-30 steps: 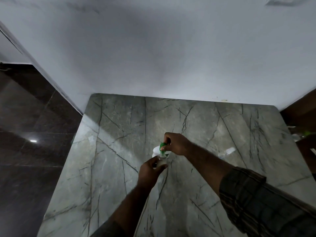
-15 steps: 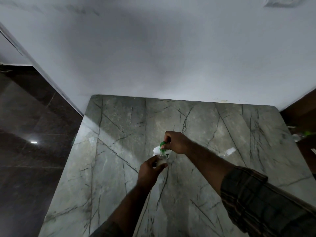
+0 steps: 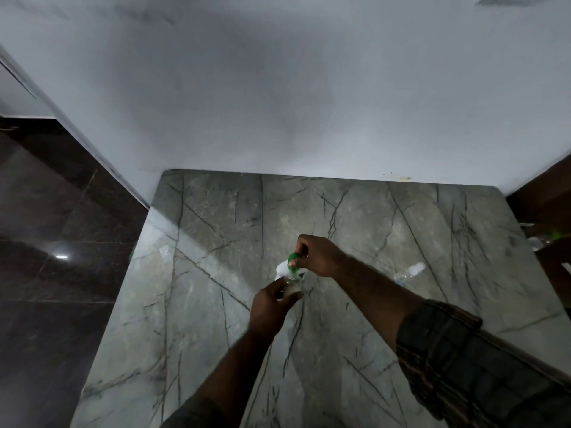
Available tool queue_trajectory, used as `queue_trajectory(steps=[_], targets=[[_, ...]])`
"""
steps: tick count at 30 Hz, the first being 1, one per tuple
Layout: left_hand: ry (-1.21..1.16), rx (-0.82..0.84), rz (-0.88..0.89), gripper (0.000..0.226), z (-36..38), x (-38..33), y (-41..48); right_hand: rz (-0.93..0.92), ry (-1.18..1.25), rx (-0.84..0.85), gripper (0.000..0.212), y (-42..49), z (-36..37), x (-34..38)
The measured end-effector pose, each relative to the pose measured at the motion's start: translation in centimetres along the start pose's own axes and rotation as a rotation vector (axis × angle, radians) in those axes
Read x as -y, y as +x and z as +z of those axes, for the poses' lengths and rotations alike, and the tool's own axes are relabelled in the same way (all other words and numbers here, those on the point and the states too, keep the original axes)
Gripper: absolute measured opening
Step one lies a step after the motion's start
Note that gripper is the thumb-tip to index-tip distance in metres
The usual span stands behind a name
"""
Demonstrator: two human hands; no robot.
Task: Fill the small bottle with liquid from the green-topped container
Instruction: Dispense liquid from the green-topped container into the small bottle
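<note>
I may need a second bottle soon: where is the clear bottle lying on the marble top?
In the head view the clear bottle lies on its side on the marble top, right of the right hand, just beyond that forearm.

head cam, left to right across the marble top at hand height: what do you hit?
Dark floor tiles → marble top → left hand around the small bottle → right hand on the green-topped container → clear bottle lying on the marble.

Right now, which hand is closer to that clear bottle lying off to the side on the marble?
Right. The right hand is nearer the lying bottle, holding the green-topped container. The left hand, gripping the small bottle, is farther away.
</note>
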State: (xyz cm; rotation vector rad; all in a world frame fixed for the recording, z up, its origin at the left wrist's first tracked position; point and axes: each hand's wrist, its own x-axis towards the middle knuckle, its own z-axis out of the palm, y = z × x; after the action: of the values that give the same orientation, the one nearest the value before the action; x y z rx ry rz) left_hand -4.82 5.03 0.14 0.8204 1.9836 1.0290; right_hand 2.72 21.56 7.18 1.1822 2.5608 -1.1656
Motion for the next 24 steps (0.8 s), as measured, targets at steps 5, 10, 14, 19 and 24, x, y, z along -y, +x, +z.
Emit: queue_trajectory(steps=[5,10,14,19,24], targets=[[-0.018,0.016,-0.002,0.044,0.26,0.31,-0.15,0.006,0.013,-0.004,0.027,0.01,0.60,-0.45],[-0.032,-0.007,0.003,0.044,0.15,-0.03,0.07,0.019,-0.008,-0.013,0.028,0.24,0.00,0.25],[-0.025,0.012,-0.001,0.044,0.17,0.34,0.15,0.020,0.029,-0.026,0.029,0.17,0.47,-0.16],[-0.040,-0.004,0.010,0.044,0.24,0.13,0.17,0.032,0.046,-0.039,0.032,0.01,0.33,-0.13],[-0.021,-0.016,0.025,0.046,-0.03,-0.13,0.11,0.043,0.047,-0.048,0.032,0.07,0.20,0.06]])
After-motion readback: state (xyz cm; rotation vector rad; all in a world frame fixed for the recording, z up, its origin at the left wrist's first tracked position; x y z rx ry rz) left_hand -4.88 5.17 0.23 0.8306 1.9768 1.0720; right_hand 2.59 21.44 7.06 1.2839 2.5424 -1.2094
